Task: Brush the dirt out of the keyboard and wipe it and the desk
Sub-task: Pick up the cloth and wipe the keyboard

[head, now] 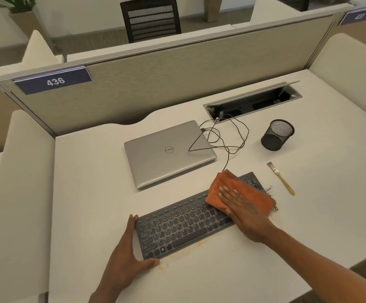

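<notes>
Head view: flat right hand [244,214] presses orange cloth [230,183] onto grey keyboard [177,226], flat left hand [124,256] bracing it.

Left hand [124,258], right hand [246,214], both flat

Partition sign [53,80] reads 436; laptop lid [170,153], Dell.

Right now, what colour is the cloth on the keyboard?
Orange. The cloth shows in the head view, under the right hand on the keyboard.
</notes>
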Demonstrator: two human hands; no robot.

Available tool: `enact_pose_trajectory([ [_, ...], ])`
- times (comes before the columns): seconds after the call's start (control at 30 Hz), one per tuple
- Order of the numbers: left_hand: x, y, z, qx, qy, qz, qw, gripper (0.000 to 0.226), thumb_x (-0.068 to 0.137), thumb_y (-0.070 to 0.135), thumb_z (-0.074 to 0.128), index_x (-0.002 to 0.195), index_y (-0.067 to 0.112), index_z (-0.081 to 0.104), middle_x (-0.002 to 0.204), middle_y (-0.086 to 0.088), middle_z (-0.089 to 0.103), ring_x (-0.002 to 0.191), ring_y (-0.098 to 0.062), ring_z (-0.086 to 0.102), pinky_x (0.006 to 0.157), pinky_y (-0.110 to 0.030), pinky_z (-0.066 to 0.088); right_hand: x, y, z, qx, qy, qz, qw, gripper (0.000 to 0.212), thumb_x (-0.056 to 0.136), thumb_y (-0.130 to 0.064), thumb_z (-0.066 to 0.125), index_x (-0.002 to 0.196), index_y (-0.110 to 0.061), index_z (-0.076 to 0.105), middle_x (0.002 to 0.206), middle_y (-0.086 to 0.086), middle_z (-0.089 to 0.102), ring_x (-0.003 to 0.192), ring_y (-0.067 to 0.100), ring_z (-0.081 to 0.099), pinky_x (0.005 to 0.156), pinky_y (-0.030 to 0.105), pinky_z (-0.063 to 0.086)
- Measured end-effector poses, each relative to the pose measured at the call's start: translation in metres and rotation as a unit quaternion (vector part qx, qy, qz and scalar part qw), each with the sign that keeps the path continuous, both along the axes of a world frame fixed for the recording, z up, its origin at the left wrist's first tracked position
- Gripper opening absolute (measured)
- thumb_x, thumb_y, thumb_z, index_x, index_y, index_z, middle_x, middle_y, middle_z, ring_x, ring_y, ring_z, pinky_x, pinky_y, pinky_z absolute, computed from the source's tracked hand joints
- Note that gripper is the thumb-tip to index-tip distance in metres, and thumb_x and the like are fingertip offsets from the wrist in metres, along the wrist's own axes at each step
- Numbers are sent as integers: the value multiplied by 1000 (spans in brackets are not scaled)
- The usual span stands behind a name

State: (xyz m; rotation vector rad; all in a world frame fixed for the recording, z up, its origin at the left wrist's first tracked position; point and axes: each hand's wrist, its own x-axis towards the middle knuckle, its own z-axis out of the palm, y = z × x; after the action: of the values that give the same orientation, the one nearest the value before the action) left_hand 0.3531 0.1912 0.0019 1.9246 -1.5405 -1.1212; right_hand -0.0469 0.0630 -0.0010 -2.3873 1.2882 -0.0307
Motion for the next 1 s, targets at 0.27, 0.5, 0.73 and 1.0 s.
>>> enact_pose_trajectory([
  [0.27,-4,1,7,1,-18,1,1000,152,53,64,98,161,53,-10,158,44,12,147,4,29,121,-28,29,-37,-11,-7,11,-52,-63,997,63,107,-54,5,163,-25,6,170,-12,0,156,2,-3,129,38,10],
  [0.5,-9,-2,12,31,-46,0,998,157,48,73,95,164,46,-7,164,30,17,143,3,28,122,-33,31,-61,-22,-8,6,-77,-104,992,58,109,-51,12,163,-29,7,169,-17,-1,155,1,-3,128,33,4],
  [0.73,-20,-3,19,44,-78,4,996,147,56,56,99,155,58,-10,162,29,16,153,-11,32,121,-34,32,-76,-8,35,91,-162,-232,955,54,109,-52,22,160,-36,26,160,-13,38,144,1,36,120,33,32],
  [1.0,-70,-22,22,-37,-162,-48,985,141,58,99,63,160,44,-18,169,24,-18,155,2,-21,127,-32,-6,-112,-5,112,162,-466,-459,739,35,106,-42,49,119,-17,69,108,2,76,108,27,71,88,42,57],
])
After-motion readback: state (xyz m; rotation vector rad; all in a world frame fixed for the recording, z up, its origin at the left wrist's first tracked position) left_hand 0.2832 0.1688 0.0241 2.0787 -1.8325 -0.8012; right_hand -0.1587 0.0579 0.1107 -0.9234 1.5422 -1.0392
